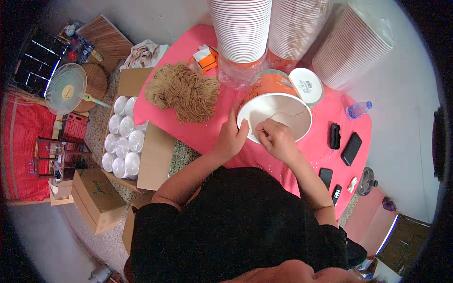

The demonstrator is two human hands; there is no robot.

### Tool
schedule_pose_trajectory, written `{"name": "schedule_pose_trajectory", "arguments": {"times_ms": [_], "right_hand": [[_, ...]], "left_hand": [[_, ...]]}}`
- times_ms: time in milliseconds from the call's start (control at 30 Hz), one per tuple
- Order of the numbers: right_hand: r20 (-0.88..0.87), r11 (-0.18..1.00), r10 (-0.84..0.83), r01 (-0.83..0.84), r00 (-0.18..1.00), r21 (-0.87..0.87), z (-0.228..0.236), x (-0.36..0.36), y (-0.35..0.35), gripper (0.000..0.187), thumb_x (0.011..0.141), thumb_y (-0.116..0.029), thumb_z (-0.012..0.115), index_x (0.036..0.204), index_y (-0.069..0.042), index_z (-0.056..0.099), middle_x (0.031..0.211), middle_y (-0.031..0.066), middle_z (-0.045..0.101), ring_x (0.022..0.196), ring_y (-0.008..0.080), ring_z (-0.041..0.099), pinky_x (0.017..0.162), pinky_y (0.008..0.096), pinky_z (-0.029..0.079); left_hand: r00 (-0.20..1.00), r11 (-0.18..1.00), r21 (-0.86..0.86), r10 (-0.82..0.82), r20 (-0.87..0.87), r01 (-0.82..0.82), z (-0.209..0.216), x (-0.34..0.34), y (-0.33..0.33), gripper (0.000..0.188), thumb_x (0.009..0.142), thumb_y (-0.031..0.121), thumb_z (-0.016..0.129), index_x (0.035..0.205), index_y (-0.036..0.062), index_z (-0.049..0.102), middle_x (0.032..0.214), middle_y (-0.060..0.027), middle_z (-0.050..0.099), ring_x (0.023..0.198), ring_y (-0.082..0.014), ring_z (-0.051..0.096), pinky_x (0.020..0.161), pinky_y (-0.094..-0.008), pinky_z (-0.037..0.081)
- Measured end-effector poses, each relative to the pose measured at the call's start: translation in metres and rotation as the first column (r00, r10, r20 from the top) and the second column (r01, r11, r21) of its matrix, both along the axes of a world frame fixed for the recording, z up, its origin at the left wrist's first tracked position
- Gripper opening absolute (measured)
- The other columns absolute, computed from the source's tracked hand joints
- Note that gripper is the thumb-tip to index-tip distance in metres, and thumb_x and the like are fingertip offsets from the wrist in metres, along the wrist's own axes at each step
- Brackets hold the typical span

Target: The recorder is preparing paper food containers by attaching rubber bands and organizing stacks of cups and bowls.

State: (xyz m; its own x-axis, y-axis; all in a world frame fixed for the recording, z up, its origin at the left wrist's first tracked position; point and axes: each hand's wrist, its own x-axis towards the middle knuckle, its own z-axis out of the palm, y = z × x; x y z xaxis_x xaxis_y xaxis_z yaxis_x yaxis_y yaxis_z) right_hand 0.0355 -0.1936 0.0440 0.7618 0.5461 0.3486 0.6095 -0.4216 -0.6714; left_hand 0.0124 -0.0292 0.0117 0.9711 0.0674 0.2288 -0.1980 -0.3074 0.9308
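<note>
A large orange paper bucket point(273, 84) with a white inside lies tipped on the pink-covered table, its mouth toward me. My left hand point(233, 133) grips its left side, with the thumb at the rim. At the mouth's lower edge, my right hand point(277, 139) is closed in a pinch. A thin brown string point(289, 115) runs across the white interior near those fingers; its hold on the fingertips is hard to make out. Left of the bucket lies a heap of tan strings point(186, 92). A round white lid point(306, 86) rests behind the bucket's right side.
Tall stacks of white buckets point(241, 30) stand at the table's back. A bottle point(358, 110), a black phone point(351, 149) and a black case point(335, 136) lie on the right. Left of the table are a carton of wrapped white cups point(121, 147) and a fan point(66, 87).
</note>
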Motion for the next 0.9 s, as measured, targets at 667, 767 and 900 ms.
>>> {"name": "schedule_pose_trajectory", "arguments": {"times_ms": [667, 767, 900], "right_hand": [[0.139, 0.993, 0.067, -0.053, 0.988, -0.102, -0.007, 0.002, -0.002, 0.006, 0.074, -0.007, 0.060, 0.076, -0.003, 0.056, 0.070, 0.0122, 0.059, 0.063, 0.0307, 0.058, 0.057, 0.0392, 0.047], [0.193, 0.994, 0.084, -0.068, 0.978, -0.091, -0.010, 0.003, -0.001, 0.006, 0.074, -0.007, 0.059, 0.076, -0.004, 0.055, 0.066, 0.0116, 0.055, 0.060, 0.0298, 0.057, 0.055, 0.0392, 0.046], [0.263, 0.989, 0.098, -0.065, 0.960, -0.135, -0.008, 0.004, 0.001, 0.007, 0.072, -0.007, 0.059, 0.075, -0.004, 0.053, 0.062, 0.0113, 0.052, 0.058, 0.0289, 0.055, 0.054, 0.0390, 0.045]], "left_hand": [[0.999, 1.000, -0.004, -0.007, 0.035, 0.007, -0.007, 0.000, 0.000, 0.052, 0.084, 0.008, 0.047, 0.132, 0.0006, 0.029, 0.100, -0.0261, 0.059, 0.093, -0.0359, 0.060, 0.080, -0.0406, 0.047], [0.999, 1.000, 0.009, -0.005, 0.040, 0.004, -0.006, 0.001, 0.000, 0.052, 0.084, 0.008, 0.046, 0.132, 0.0001, 0.029, 0.102, -0.0264, 0.058, 0.095, -0.0360, 0.059, 0.081, -0.0406, 0.047], [0.998, 1.000, 0.010, 0.004, 0.062, -0.005, -0.008, 0.003, 0.000, 0.051, 0.084, 0.009, 0.047, 0.131, -0.0005, 0.029, 0.102, -0.0267, 0.057, 0.096, -0.0361, 0.059, 0.081, -0.0407, 0.047]]}}
